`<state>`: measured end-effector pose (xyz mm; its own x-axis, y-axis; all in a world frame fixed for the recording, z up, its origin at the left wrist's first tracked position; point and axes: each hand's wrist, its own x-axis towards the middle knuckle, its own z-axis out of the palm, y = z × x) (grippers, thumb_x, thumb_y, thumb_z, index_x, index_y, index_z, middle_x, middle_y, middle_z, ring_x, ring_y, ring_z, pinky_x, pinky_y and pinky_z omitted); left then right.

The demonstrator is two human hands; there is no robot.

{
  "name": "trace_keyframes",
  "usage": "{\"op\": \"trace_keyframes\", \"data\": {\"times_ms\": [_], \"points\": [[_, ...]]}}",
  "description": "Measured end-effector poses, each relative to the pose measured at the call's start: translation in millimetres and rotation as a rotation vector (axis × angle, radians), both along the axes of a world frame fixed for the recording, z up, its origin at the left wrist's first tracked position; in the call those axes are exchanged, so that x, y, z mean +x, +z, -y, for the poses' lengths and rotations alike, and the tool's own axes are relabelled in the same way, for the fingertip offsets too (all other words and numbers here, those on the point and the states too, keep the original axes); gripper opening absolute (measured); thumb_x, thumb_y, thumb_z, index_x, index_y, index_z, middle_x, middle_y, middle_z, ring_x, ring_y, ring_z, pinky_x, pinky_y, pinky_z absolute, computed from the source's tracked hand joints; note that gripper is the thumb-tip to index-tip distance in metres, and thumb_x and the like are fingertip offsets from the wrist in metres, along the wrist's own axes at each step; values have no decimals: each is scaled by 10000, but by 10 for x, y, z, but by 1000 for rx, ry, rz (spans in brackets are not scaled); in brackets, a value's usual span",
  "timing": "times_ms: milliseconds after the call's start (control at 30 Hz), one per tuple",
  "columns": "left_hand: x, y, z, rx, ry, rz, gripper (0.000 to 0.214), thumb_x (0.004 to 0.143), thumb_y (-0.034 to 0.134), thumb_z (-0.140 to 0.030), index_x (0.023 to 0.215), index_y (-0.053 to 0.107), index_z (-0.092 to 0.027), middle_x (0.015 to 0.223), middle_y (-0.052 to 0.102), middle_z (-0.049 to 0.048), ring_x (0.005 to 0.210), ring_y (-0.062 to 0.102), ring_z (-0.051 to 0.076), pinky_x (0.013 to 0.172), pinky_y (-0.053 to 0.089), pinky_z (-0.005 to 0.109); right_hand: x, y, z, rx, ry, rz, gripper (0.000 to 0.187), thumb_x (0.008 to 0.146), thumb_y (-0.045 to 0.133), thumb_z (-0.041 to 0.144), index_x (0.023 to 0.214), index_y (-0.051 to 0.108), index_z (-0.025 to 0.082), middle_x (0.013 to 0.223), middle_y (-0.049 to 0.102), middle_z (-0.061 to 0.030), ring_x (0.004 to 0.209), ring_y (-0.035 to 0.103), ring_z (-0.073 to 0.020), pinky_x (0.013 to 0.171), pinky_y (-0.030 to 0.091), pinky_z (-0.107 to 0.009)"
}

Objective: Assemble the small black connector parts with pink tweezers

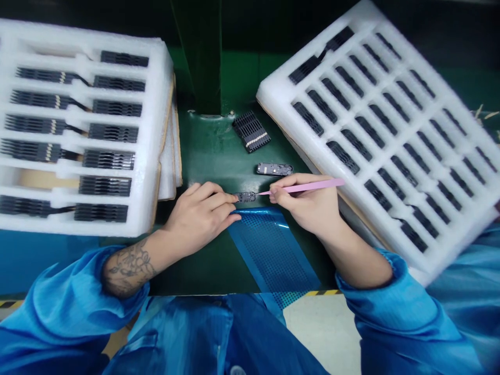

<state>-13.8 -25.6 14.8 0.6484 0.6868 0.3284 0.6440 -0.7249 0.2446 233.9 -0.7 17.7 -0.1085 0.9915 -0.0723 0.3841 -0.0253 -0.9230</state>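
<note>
1. left hand [199, 216]: grip clamped on a small black electronic module [245, 197], which sits just above a blue mesh sheet [269, 250].
2. right hand [304, 203]: grip clamped on pink tweezers [308, 186], tip at the module's edge.
3. on the green table [211, 151]: a second black module [274, 169] and a black comb-like strip [252, 131].
4. left foam tray [156, 104] and right foam tray [273, 94], both white, hold rows of black parts [123, 58].

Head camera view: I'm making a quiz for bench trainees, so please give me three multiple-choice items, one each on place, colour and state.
1. Where does the black ribbed part lie?
A) On the blue mesh sheet
B) On the green bench, between two white foam trays
C) Held in a hand

2. What colour is the slim tool in the right hand?
A) Blue
B) White
C) Pink

3. What is the left hand doing?
A) Pinching a small dark part
B) Lying open and empty
C) Lifting a tray

1 B: bare green surface surrounds it.
2 C: its handle shows pink.
3 A: the fingertips close on the part.
</note>
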Motion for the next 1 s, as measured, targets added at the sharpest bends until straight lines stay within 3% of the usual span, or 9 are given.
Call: {"op": "trace_keyframes", "data": {"times_ms": [1000], "points": [[7,-8,6,-29,18,15,152,940,697,-323,953,746,-180,1074,769,14,939,653,199,736,482,365,-71,32,-2,29,18,39,65,762,751,234,736,780,182,663,748,-30,550,646,-152,499,506,-254]]}}
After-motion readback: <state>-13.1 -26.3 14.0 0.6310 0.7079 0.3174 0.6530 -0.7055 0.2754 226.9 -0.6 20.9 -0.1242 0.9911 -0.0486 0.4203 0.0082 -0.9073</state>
